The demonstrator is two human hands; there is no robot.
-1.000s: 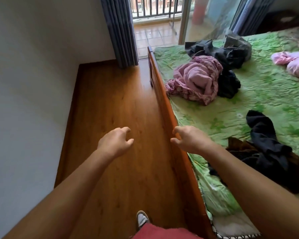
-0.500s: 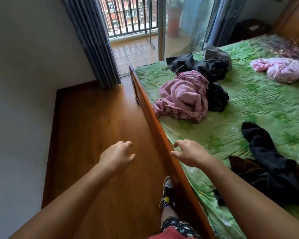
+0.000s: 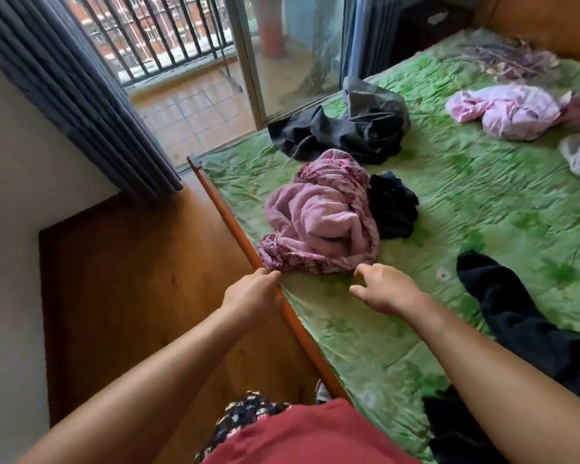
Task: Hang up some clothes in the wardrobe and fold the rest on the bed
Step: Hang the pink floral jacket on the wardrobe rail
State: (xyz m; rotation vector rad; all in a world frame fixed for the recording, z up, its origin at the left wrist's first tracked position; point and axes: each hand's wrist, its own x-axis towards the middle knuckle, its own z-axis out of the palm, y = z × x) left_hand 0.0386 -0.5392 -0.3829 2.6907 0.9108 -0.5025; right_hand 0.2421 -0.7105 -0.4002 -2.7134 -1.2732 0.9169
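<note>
So the crumpled pink fleece garment with the flowery trim (image 3: 318, 226) sits on the green quilted bed cover (image 3: 466, 195), bunched right up against the orange wooden bed rail (image 3: 228, 219). A small black garment (image 3: 394, 205) is touching its far-right side. Its patterned hem runs crosswise, straight ahead of both your hands, and the bulk piles up away from you.

Your left hand (image 3: 253, 296) is the closer one. Its curled fingers are right at the hem's left corner by the rail, but they're tucked behind the hand, so I can't tell if they've got cloth. Your right hand (image 3: 385, 289) is loosely curled around nothing, just short of the hem's right end. I'd guess a short reach forward gets both corners.
</note>
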